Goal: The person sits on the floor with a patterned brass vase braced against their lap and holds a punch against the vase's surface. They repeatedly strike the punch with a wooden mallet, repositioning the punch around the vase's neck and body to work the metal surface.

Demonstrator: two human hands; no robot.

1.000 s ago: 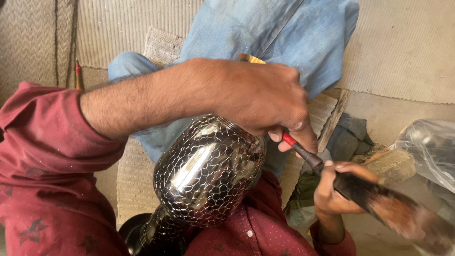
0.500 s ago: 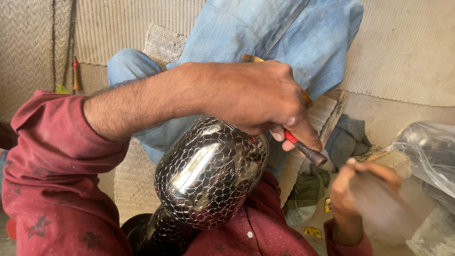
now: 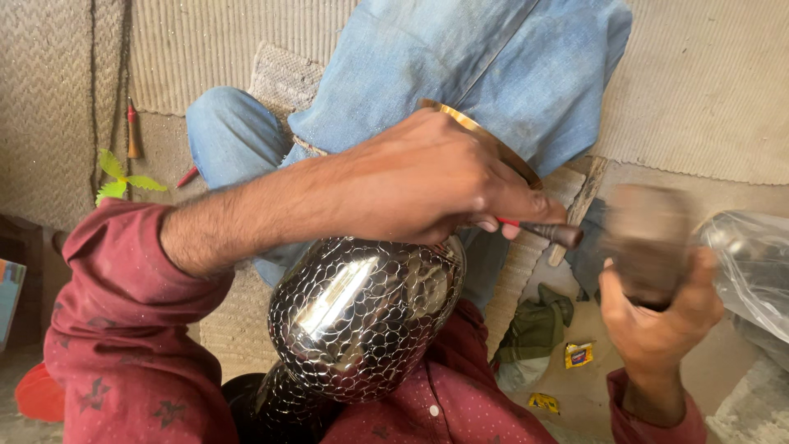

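Work piece: a dark metal vase [image 3: 362, 316], patterned all over with a scale-like mesh, lies tilted across the person's lap, neck toward 7 o'clock, brass-coloured rim [image 3: 485, 144] toward 1 o'clock.
Left hand [image 3: 427, 177]: draped over the vase's upper body, fingers pressed together and pinching a small red-handled punch [image 3: 546, 232] whose dark end points to 3 o'clock.
Right hand [image 3: 657, 316]: at 4 o'clock of the punch, fingers wrapped shut round a mallet [image 3: 645, 238], blurred by motion.
Step in hand: judged to be chasing the pattern, mid-strike.
Next move calls for: a square blow on the punch end, with the left hand steadying the vase against rolling.
Surroundings: clear plastic bag [image 3: 752, 267] at 3 o'clock; green cloth [image 3: 534, 329] at 5 o'clock of the vase.
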